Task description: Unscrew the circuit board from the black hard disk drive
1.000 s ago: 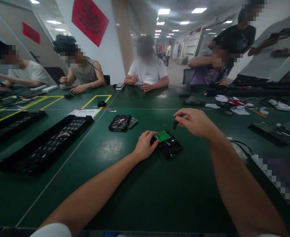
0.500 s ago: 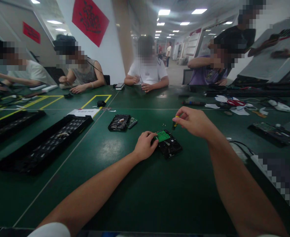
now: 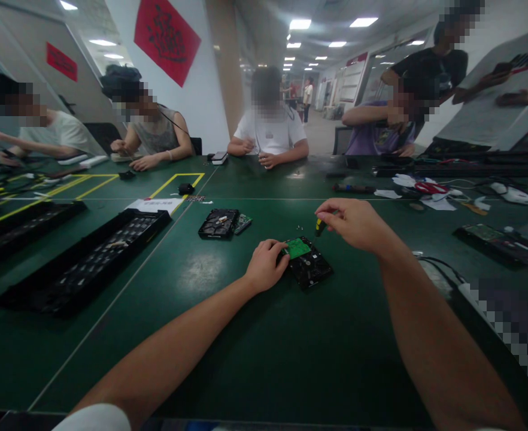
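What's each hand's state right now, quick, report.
Left hand: on the drive, at its edge; grip cannot be told.
Right hand: closed, holding the screwdriver.

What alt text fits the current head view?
A person's right hand holds a yellow-and-dark screwdriver near a black hard drive with a green circuit board, while the left hand touches the drive's edge. Other people sit across the green table.
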The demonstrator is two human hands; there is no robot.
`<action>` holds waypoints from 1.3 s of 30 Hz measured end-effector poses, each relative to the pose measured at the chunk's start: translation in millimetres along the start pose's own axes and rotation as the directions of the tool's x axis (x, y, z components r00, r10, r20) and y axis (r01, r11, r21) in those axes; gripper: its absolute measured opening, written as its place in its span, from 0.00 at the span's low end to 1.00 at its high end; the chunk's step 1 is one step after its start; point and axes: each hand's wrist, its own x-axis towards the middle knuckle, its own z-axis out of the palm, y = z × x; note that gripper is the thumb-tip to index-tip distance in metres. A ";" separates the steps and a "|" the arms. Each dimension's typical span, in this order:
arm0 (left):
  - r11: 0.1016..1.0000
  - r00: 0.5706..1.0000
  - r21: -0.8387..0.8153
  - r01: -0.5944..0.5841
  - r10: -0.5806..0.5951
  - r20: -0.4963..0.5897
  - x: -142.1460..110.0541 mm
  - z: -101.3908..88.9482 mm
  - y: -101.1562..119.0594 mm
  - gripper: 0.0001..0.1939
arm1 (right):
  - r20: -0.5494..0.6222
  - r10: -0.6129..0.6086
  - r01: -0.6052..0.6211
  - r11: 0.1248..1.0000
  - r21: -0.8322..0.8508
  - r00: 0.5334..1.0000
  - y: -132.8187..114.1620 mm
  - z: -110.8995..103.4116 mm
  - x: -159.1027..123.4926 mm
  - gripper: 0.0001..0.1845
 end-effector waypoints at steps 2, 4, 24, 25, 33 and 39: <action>1.000 1.000 0.002 -0.001 0.001 -0.001 0.0 0.5 -0.7 0.17 | -0.017 0.014 -0.015 1.000 -0.014 1.000 1.0 0.1 0.0 0.10; 1.000 1.000 0.004 -0.007 0.007 -0.001 0.0 1.3 -1.4 0.17 | -0.044 0.050 -0.051 0.998 -0.028 0.998 2.5 0.9 0.3 0.11; 1.000 1.000 0.020 -0.004 0.003 0.017 0.1 2.5 -3.8 0.18 | -0.082 0.079 -0.089 0.988 -0.128 0.993 4.7 0.6 0.1 0.12; 1.000 1.000 0.021 -0.003 0.002 0.019 0.0 2.3 -3.8 0.18 | -0.090 0.098 -0.111 0.982 -0.154 0.991 5.8 0.1 0.0 0.14; 1.000 1.000 0.020 -0.012 0.012 0.013 -0.6 2.0 -2.4 0.18 | -0.013 -0.040 0.039 0.997 -0.070 0.999 4.3 -3.3 -2.3 0.10; 1.000 1.000 0.023 -0.009 0.009 0.005 -0.3 3.2 -2.6 0.17 | -0.019 -0.059 0.056 0.994 -0.096 0.998 4.6 -0.9 0.7 0.13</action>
